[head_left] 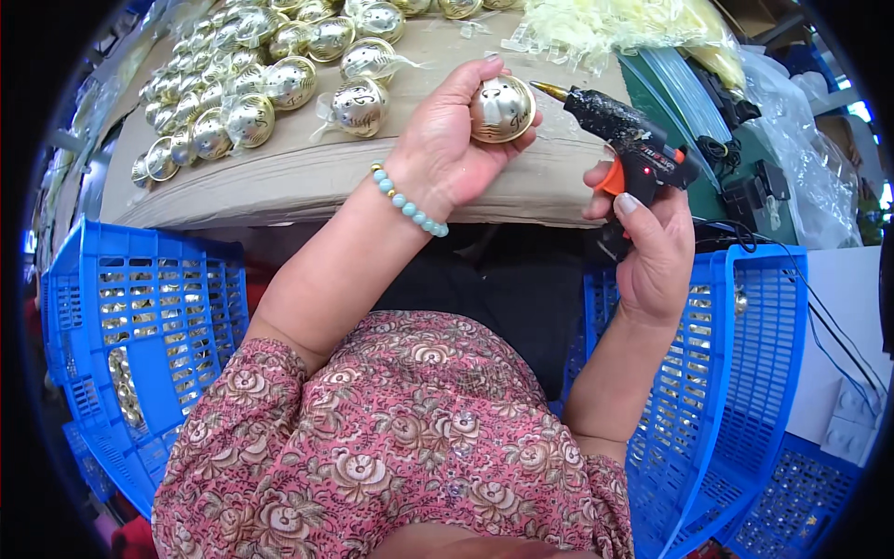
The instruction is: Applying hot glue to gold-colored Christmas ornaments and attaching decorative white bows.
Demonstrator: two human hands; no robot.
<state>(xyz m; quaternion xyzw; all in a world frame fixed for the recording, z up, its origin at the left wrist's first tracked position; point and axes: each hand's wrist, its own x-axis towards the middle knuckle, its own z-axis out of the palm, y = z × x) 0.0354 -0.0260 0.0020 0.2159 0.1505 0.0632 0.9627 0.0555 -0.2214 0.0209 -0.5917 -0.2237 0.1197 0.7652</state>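
Your left grip [456,154]: pinching gold ball [503,112]. Your right grip [656,247]: wrapped round glue gun [619,121], nozzle [550,90] at ball's 2 o'clock; a slip could burn you.

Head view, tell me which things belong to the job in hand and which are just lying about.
Apparently part of the job:
gold ball, left hand
glue gun, right hand
other gold balls
pale yellow heap, probably

Probably not:
clear plastic sheeting
beaded bracelet, only worn
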